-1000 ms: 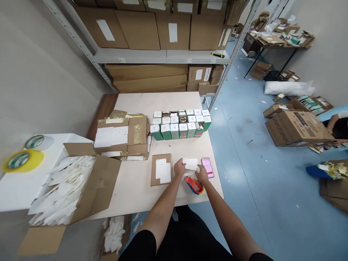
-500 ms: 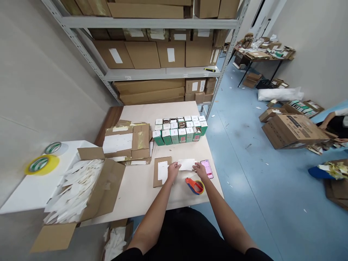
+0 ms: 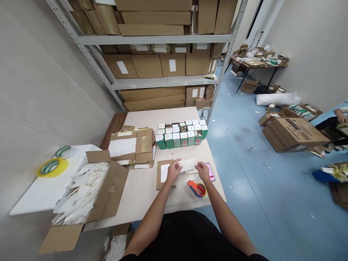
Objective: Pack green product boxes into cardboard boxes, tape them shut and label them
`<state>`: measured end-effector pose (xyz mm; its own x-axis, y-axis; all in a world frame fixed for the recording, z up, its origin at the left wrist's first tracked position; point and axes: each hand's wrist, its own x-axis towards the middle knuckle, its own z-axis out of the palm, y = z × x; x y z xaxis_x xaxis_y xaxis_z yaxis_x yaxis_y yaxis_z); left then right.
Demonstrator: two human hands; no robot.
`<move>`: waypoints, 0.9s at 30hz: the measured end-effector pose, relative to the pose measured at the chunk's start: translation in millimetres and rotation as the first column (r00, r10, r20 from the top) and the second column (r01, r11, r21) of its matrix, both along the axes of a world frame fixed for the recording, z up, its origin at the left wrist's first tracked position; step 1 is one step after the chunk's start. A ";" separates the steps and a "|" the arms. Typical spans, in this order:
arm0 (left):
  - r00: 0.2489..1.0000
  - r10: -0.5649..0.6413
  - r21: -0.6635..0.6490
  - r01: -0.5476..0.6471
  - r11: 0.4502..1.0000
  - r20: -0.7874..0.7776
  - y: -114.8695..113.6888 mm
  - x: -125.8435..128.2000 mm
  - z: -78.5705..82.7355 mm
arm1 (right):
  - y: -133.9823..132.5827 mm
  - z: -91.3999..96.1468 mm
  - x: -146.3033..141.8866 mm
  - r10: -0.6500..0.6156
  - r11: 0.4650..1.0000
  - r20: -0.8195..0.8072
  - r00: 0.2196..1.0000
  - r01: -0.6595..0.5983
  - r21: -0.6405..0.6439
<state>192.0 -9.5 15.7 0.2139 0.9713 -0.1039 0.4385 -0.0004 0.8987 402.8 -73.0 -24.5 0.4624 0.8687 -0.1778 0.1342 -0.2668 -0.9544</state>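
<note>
A white paper slip [image 3: 188, 165] is stretched between my two hands above the table [image 3: 136, 204]. My left hand [image 3: 174, 171] pinches its left end, and my right hand [image 3: 202, 170] pinches its right end. Left of them lies a flat cardboard piece [image 3: 160, 185] with a white label, partly covered by my left hand. Close to my right hand is a phone [image 3: 210, 172] with a pink screen, partly hidden by that hand. An orange-handled tape dispenser [image 3: 197, 189] rests on the table between my forearms.
Rows of green-and-white small boxes [image 3: 176, 139] stand behind my hands. Flattened cardboard [image 3: 144, 141] is stacked at the left. An open carton [image 3: 108, 192] holds many paper strips, with tape rolls [image 3: 53, 167] beyond it. Shelving [image 3: 163, 82] stands behind; another person's hand [image 3: 341, 115] shows far right.
The paper slip has been lifted and tilted, and my right hand has closed on its right end. My head view has tipped up slightly.
</note>
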 end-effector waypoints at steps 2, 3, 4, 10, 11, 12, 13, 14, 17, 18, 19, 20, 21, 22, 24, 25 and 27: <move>1.000 -0.025 0.023 0.025 0.999 -0.018 2.0 -1.2 4.6 | -1.2 4.4 0.4 -0.009 1.000 0.007 1.000 0.009 0.011; 0.999 -0.039 0.033 0.039 0.999 -0.016 3.2 -1.9 6.7 | -2.0 7.1 0.4 -0.009 1.000 0.007 1.000 0.009 0.025; 0.999 -0.051 0.041 0.051 0.998 -0.008 4.5 -2.8 8.6 | -2.7 10.2 0.3 -0.006 0.999 0.004 1.000 0.006 0.042; 0.997 -0.070 0.041 0.069 0.997 0.027 10.9 -7.0 13.9 | 0.5 32.3 1.1 0.024 0.995 -0.024 0.999 -0.022 0.092; 0.996 -0.080 0.040 0.079 0.996 0.037 11.8 -7.4 14.1 | 2.2 36.1 1.6 0.025 0.996 -0.035 0.999 -0.022 0.091; 0.994 -0.094 0.040 0.092 0.995 0.047 12.6 -7.7 14.5 | 3.9 39.8 2.1 0.028 0.995 -0.047 0.998 -0.023 0.094; 0.993 -0.105 0.037 0.104 0.994 0.052 13.4 -7.7 15.1 | 5.4 43.4 2.7 0.035 0.994 -0.060 0.998 -0.028 0.105; 0.992 -0.113 0.032 0.112 0.993 0.049 14.0 -7.5 16.1 | 6.6 46.8 3.3 0.047 0.992 -0.069 0.997 -0.038 0.122; 0.995 -0.098 0.047 0.098 0.994 0.009 15.1 -4.8 21.6 | 8.4 55.9 4.9 0.077 0.984 -0.080 0.994 -0.063 0.164; 0.996 -0.087 0.068 0.087 0.994 -0.006 14.9 -3.4 24.0 | 8.5 58.4 5.4 0.075 0.984 -0.076 0.994 -0.061 0.167; 0.997 -0.078 0.096 0.079 0.992 -0.021 14.4 -2.0 26.6 | 8.4 60.4 5.7 0.068 0.985 -0.071 0.995 -0.056 0.165; 0.997 -0.073 0.129 0.077 0.989 -0.038 13.7 -0.7 29.3 | 8.2 61.8 5.9 0.061 0.986 -0.066 0.996 -0.050 0.159; 0.996 -0.073 0.166 0.082 0.983 -0.059 12.8 0.4 31.7 | 8.1 62.6 6.0 0.056 0.987 -0.064 0.996 -0.045 0.153; 0.994 -0.075 0.206 0.091 0.974 -0.083 11.7 1.2 34.0 | 7.9 62.7 6.1 0.053 0.988 -0.064 0.997 -0.043 0.149; 0.986 -0.092 0.293 0.128 0.947 -0.136 9.6 1.9 37.7 | 7.8 60.6 6.5 0.052 0.989 -0.066 0.997 -0.042 0.144; 0.981 -0.109 0.332 0.158 0.930 -0.163 8.6 1.9 39.1 | 7.7 58.7 6.8 0.045 0.989 -0.062 0.997 -0.035 0.146; 0.963 -0.155 0.372 0.230 0.899 -0.220 7.2 1.3 41.4 | 7.0 54.4 7.7 0.006 0.988 -0.041 0.999 0.001 0.154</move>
<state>193.3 -2.3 57.0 0.4145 0.8829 0.2209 0.5483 -0.4360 0.7136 410.5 -66.0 29.9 0.4552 0.8883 -0.0611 0.0942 -0.1163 -0.9887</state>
